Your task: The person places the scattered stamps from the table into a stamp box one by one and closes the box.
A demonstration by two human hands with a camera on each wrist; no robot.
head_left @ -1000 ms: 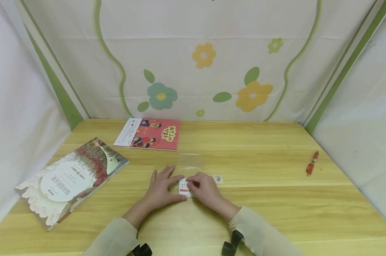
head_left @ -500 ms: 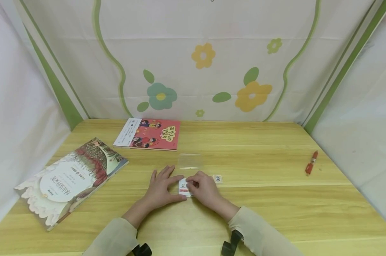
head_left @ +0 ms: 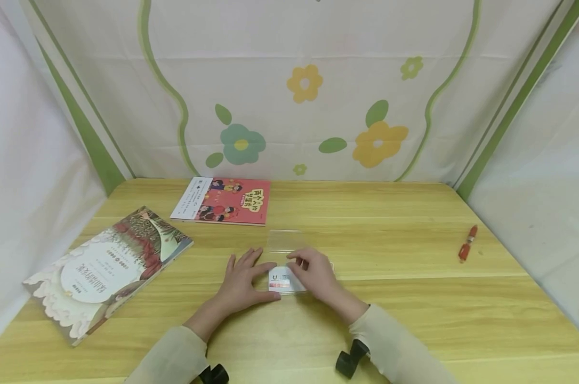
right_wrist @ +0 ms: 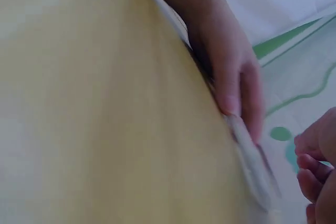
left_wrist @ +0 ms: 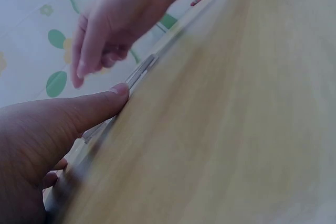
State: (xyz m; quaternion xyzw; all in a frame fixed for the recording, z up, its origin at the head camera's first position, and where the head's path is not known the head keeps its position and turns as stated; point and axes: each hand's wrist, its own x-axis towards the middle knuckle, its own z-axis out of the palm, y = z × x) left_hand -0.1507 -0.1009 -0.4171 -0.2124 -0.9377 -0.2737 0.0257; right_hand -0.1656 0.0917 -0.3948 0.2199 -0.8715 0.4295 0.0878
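A white card [head_left: 280, 276] lies flat on the table [head_left: 395, 234] in front of the person, with a clear edge showing along its near side. Its long axis runs left to right, roughly parallel to the table's far edge; the end with the U-shaped mark and the reddish strip points left, and the right end is hidden under the right hand [head_left: 313, 272]. The left hand [head_left: 239, 280] has thumb and forefinger spread well apart, touching the near and far edges at the card's left end, the other fingers fanned out. The right hand hovers over the card, fingers loosely bent, with nothing visible in its hold; the left wrist view shows its fingertips off the surface. Just beyond the card lies a clear panel [head_left: 286, 241], its long axis also left to right. Farther off, a red book [head_left: 234, 201] lies lengthwise left to right, while a larger illustrated book [head_left: 109, 272] slants from near left to far right. Well apart, on the right, a red pen [head_left: 468, 244] points away from the person, its far end leaning right. A flower-patterned cloth [head_left: 270, 96] hangs behind the table.
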